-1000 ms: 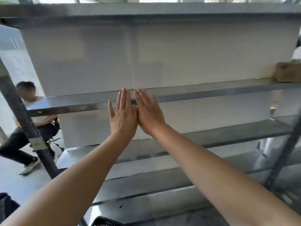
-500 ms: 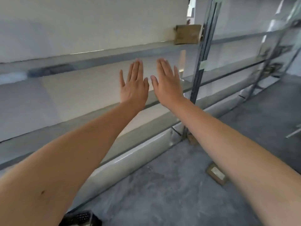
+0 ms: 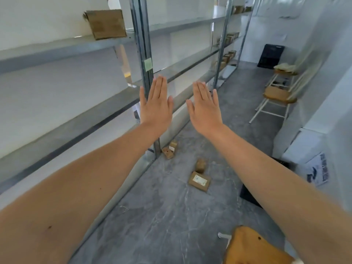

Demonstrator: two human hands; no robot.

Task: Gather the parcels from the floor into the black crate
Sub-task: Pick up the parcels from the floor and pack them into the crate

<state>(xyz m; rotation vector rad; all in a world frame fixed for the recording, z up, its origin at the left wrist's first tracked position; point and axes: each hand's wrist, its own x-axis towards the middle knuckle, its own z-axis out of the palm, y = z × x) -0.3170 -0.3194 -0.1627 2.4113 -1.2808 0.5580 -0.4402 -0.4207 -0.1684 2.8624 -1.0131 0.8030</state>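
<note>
A metal shelving rack (image 3: 76,103) fills 9 to 12 o'clock. A black crate (image 3: 270,56) stands by the far wall at 2 o'clock. The left hand (image 3: 156,109) and right hand (image 3: 205,109) hover at centre, flat, apart, holding nothing. A labelled parcel (image 3: 199,181) lies on the floor (image 3: 162,216) at 5 o'clock, with smaller parcels (image 3: 168,152) at 6.

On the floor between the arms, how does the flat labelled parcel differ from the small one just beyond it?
The flat brown cardboard parcel is broad and low; the small brown cardboard parcel is narrower and blockier. The flat one shows a white label on top; the small one shows none from here. Both lie on the grey floor, untouched.
</note>
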